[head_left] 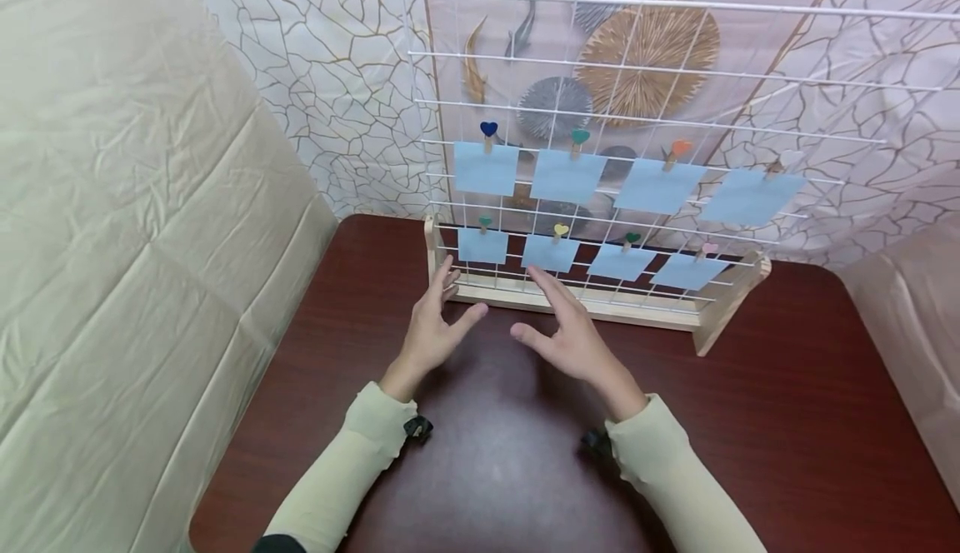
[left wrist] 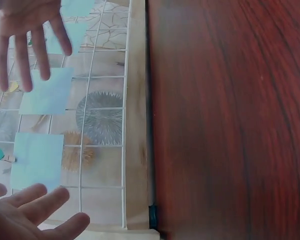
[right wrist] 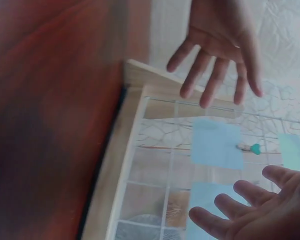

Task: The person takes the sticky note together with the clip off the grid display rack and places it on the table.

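My left hand (head_left: 429, 332) and right hand (head_left: 573, 338) hover over the table, palms facing each other, fingers extended and holding nothing. Before them stands a white wire grid (head_left: 517, 109) in a wooden base (head_left: 600, 310). Light blue paper cards (head_left: 485, 168) hang on it in two rows, clipped by small wooden clothespins with coloured hearts, such as a dark blue heart clothespin (head_left: 489, 130) and an orange one. Nearest my fingertips is the lower row, with a card (head_left: 482, 246) under a green heart and another (head_left: 550, 254) under a yellow heart. Both wrist views show the two hands apart.
A dark red-brown wooden table (head_left: 810, 420) lies beneath the hands. Behind the grid hangs a patterned cloth (head_left: 330, 78) with gold lines and round motifs. A cream cloth wall (head_left: 135, 245) rises at the left, another at the right. The base's right foot (head_left: 731, 307) juts toward me.
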